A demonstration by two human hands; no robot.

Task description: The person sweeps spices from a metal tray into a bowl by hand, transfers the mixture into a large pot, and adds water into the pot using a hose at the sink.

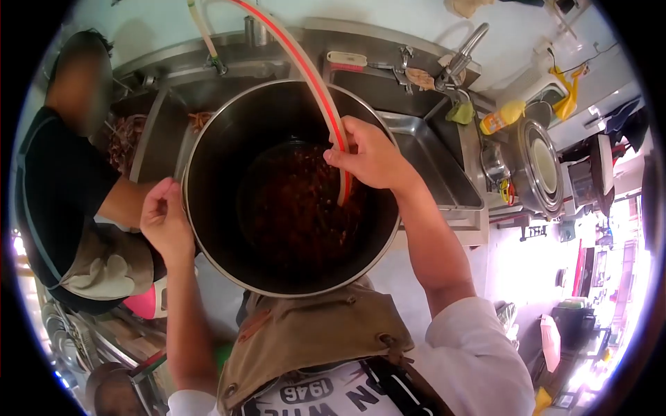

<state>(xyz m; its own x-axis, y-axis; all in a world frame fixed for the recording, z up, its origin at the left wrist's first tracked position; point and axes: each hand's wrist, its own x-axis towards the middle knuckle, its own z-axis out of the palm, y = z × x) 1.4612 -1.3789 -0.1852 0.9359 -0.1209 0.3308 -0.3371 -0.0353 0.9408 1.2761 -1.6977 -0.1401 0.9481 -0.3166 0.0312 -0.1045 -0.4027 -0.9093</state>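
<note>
A large deep pot (223,118) with a pale rim stands in front of me, over the sink edge. Dark reddish-brown liquid with small bits (298,215) lies in its bottom. My right hand (371,154) grips a clear hose (305,66) with a red stripe, and the hose's end points down inside the pot. Whether water flows from it I cannot tell. Just outside the pot's left rim is my left hand (168,225), its fingers curled together; what they hold, if anything, does not show.
Steel sinks (156,142) run along the wall behind the pot. A faucet (472,48) and a yellow bottle (503,118) are at back right, near stacked steel bowls (534,166). A co-worker in a dark shirt (66,180) stands close on the left.
</note>
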